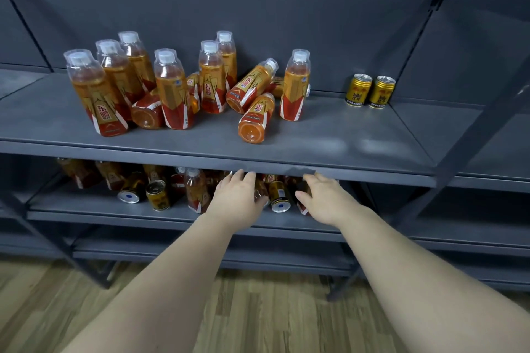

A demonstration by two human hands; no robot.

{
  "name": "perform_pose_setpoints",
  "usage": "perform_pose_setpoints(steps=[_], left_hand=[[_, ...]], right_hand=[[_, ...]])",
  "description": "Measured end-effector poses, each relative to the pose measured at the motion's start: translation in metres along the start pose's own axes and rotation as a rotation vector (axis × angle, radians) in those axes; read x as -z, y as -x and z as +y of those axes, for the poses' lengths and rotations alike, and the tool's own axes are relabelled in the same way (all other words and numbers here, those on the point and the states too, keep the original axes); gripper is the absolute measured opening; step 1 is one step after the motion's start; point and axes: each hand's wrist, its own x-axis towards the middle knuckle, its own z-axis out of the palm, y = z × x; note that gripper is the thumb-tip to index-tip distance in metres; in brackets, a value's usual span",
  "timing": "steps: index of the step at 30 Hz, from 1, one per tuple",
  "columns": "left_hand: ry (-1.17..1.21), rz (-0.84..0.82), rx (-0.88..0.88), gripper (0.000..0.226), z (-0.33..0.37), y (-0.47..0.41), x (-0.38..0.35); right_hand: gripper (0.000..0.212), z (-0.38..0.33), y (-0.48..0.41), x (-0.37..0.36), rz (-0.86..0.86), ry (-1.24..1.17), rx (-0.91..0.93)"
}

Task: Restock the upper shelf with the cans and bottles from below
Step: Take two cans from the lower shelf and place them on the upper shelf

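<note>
The upper shelf (329, 140) holds several orange drink bottles (172, 89), some upright and some lying down, and two gold cans (370, 91) at the right. On the lower shelf (94, 206) lie more bottles (196, 190) and gold cans (157, 195). My left hand (238, 198) reaches into the lower shelf and curls around a bottle (261, 191). My right hand (325, 198) reaches in beside it, thumb and fingers closing on another bottle (303, 209). A gold can (279, 198) lies between the hands. The upper shelf's front edge hides my fingertips.
The dark metal rack has diagonal braces (459, 129) at the right and a slanted leg (57, 243) at the left. More shelves (200, 252) sit below. A wooden floor (258, 309) lies under the rack.
</note>
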Motion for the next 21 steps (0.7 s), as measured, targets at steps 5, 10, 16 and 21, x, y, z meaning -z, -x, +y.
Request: perform_pose_setpoints(steps=[5, 10, 16, 21], left_hand=[[0.006, -0.017, 0.007, 0.059, 0.007, -0.002, -0.007], [0.012, -0.033, -0.010, 0.061, 0.013, -0.004, -0.016], [-0.003, -0.070, -0.006, 0.060, 0.007, -0.008, -0.031], [-0.023, -0.117, -0.011, 0.063, -0.008, -0.017, -0.043]], right_hand=[[0.062, 0.013, -0.001, -0.004, -0.009, -0.003, -0.004], [0.060, 0.025, -0.004, -0.014, -0.007, -0.021, -0.018], [0.061, 0.027, -0.006, -0.025, -0.047, -0.018, -0.034], [0.064, 0.024, -0.009, -0.043, -0.100, -0.041, -0.079]])
